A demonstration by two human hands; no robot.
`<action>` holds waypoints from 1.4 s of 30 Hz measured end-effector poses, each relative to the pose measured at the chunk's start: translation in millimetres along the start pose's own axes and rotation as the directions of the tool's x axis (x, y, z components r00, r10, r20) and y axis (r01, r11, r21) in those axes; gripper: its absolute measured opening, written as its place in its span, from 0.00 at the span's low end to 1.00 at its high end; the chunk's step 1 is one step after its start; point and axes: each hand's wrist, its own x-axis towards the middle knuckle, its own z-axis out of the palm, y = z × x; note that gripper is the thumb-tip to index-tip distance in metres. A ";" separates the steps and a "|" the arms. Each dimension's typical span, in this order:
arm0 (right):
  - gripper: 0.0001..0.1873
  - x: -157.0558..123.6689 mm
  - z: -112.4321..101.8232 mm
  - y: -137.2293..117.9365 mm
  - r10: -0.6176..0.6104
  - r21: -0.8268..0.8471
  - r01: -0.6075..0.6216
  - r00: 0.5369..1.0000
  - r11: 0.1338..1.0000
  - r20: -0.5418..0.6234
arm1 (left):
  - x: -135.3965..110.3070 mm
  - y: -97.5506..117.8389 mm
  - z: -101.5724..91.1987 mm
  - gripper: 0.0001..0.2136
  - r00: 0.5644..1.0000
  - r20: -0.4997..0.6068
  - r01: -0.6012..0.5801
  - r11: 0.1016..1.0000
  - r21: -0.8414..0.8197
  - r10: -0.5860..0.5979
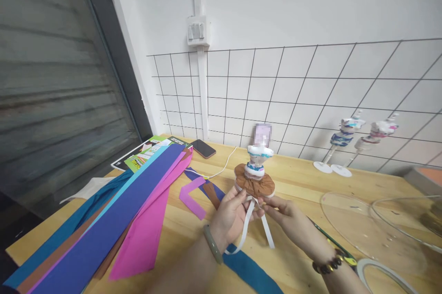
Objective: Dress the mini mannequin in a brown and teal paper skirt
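Note:
A small mannequin (259,158) with a white, blue-trimmed top and a gathered brown skirt (255,183) stands upright between my hands. My left hand (232,213) closes around its lower part, thumb on the skirt's underside. At the skirt's lower right edge, the fingers of my right hand (288,215) are pinched together on a white ribbon. That white ribbon (247,222) is looped below the skirt, with two loose ends hanging down. What lies inside my left palm is partly hidden. A teal strip (253,268) lies on the table beneath my hands.
Long coloured strips (117,220) cover the table's left side, over printed packaging (145,151). Behind are a phone (203,149) and a white cable (224,165). Two more small mannequins (341,139) stand back right. Clear discs (366,225) and a white tape roll (375,268) lie right.

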 end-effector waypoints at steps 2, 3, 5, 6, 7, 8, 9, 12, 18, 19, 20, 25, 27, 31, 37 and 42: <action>0.20 -1.1 2.0 -0.9 0.032 0.013 -0.032 0.998 0.999 0.053 | 0.7 -1.0 -1.2 0.06 1.000 0.003 0.004 1.000 0.004 -0.004; 0.20 -1.6 2.9 -0.6 0.056 0.006 -0.057 0.996 0.998 0.062 | 1.2 -1.4 -1.8 0.06 1.000 0.005 0.006 1.000 0.007 -0.006; 0.22 -2.3 4.1 0.8 0.110 -0.020 -0.109 0.992 0.994 0.060 | 2.2 -2.0 -2.8 0.06 1.000 0.004 0.012 1.000 0.010 -0.012; 0.23 -2.5 4.7 1.2 0.135 -0.025 -0.133 0.989 0.991 0.057 | 2.8 -2.2 -3.2 0.06 1.000 0.005 0.017 1.000 0.013 -0.017; 0.23 -2.7 5.4 1.2 0.156 -0.014 -0.156 0.986 0.988 0.060 | 3.3 -2.3 -3.3 0.06 1.000 0.008 0.019 1.000 0.018 -0.019; 0.23 -2.9 6.2 0.7 0.177 0.016 -0.179 0.982 0.984 0.069 | 3.9 -2.3 -3.3 0.07 1.000 0.010 0.013 1.000 0.028 -0.013; 0.22 -3.2 7.5 -0.2 0.200 0.066 -0.206 0.976 0.976 0.088 | 4.4 -2.3 -3.0 0.07 1.000 0.007 -0.005 0.999 0.043 0.005; 0.17 -4.1 13.9 -3.9 0.279 0.270 -0.312 0.948 0.911 0.155 | 6.0 -3.4 -1.3 0.09 0.993 -0.033 -0.113 0.988 0.104 0.117; 0.13 -4.2 30.7 -4.0 0.343 0.493 -0.399 0.917 0.773 0.204 | 5.9 -8.5 1.0 0.08 0.985 -0.083 -0.143 0.985 0.098 0.151; 0.14 -4.0 31.7 -3.1 0.344 0.474 -0.402 0.916 0.783 0.207 | 5.4 -8.5 1.1 0.07 0.986 -0.088 -0.135 0.987 0.087 0.142; 0.15 -3.8 31.9 -2.2 0.351 0.437 -0.405 0.914 0.803 0.202 | 4.9 -8.0 1.1 0.07 0.987 -0.093 -0.125 0.989 0.080 0.132; 0.22 -4.9 20.7 -2.2 0.359 0.128 -0.370 0.928 0.920 0.102 | 3.3 -1.6 1.7 0.07 0.989 -0.114 -0.093 0.994 0.056 0.099; 0.22 -6.6 12.9 -4.2 0.346 0.029 -0.349 0.935 0.937 0.078 | 2.8 0.8 3.0 0.07 0.988 -0.116 -0.098 0.994 0.044 0.102; 0.20 -9.3 -3.6 -5.9 0.338 -0.053 -0.337 0.941 0.940 0.024 | 1.9 2.8 5.9 0.06 0.989 -0.082 -0.116 0.991 0.069 0.121; 0.20 -10.1 -22.2 -2.6 0.313 -0.118 -0.326 0.943 0.938 -0.114 | 2.3 0.4 3.2 0.07 0.980 -0.097 -0.160 0.981 0.106 0.171; 0.18 -12.6 -20.9 -1.9 0.347 -0.122 -0.347 0.938 0.930 -0.021 | 2.4 -0.3 1.8 0.06 0.984 -0.104 -0.133 0.987 0.087 0.142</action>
